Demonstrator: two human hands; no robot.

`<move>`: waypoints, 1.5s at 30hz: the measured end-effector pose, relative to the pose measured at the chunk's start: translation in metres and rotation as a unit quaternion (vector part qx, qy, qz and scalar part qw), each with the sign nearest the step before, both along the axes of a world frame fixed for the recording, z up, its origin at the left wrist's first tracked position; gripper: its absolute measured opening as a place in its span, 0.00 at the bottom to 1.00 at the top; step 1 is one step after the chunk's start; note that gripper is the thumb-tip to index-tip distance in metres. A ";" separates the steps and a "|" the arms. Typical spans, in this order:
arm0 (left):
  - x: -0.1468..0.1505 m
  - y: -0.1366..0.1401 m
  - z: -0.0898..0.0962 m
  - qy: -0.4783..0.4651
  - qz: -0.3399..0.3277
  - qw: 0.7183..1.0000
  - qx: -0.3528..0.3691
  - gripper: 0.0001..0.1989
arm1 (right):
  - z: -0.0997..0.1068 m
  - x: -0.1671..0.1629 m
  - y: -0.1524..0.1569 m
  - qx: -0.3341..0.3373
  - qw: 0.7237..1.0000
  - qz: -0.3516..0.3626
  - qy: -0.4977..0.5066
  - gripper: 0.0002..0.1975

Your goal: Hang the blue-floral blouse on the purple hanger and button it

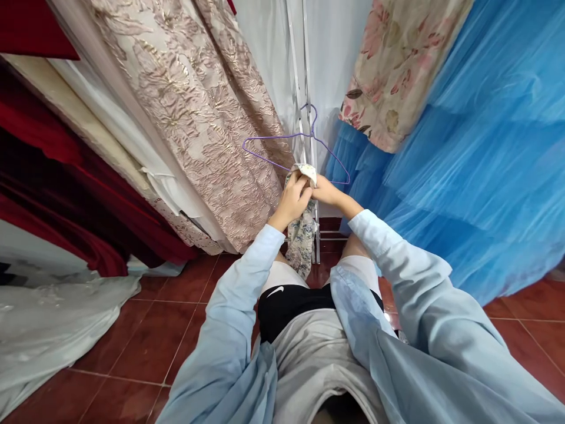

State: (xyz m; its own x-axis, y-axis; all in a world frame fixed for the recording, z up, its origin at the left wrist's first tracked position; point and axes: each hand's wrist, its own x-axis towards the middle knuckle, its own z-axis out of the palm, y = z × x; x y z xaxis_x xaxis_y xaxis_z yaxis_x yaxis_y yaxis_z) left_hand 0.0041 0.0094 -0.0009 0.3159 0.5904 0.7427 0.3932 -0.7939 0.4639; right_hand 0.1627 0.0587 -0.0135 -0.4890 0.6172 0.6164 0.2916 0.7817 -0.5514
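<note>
In front of me, a narrow floral cloth (302,241) hangs down from my hands, its pale top edge folded over. My left hand (291,203) is closed on this cloth near its top. My right hand (326,191) grips the same cloth from the other side, its fingertips partly hidden behind the fabric and the left hand. Just beyond both hands hangs a purple hanger (273,137), its hook at a white metal rack (304,70). Whether the cloth touches the hanger's lower bar I cannot tell, because the hands cover that spot.
To the left hang a pink-gold brocade gown (194,106) and dark red garments (66,159). A blue tulle dress (477,165) and a floral-print garment (397,76) hang on the right. White fabric (66,318) trails on the red tiled floor (176,335).
</note>
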 end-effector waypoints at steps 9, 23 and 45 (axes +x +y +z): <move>-0.005 0.036 -0.109 -0.182 0.001 0.948 -0.260 0.22 | -0.001 0.006 -0.002 -0.190 0.976 -0.023 0.106 0.12; -0.021 0.043 -0.128 -0.021 -0.153 0.859 -0.488 0.31 | 0.008 0.024 -0.009 -0.332 0.927 0.003 0.175 0.11; -0.194 0.039 0.006 -0.034 0.117 0.975 -0.186 0.10 | -0.009 0.029 0.002 -0.125 0.985 -0.111 0.036 0.07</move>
State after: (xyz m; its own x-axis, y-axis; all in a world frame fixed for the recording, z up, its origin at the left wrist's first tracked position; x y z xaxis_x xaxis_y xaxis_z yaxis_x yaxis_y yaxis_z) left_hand -0.1898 0.0485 0.0050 0.0980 0.8725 0.4787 0.5015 -0.4588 0.7335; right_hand 0.1918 0.0603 -0.0227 -0.2859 0.8411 0.4591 0.3923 0.5399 -0.7447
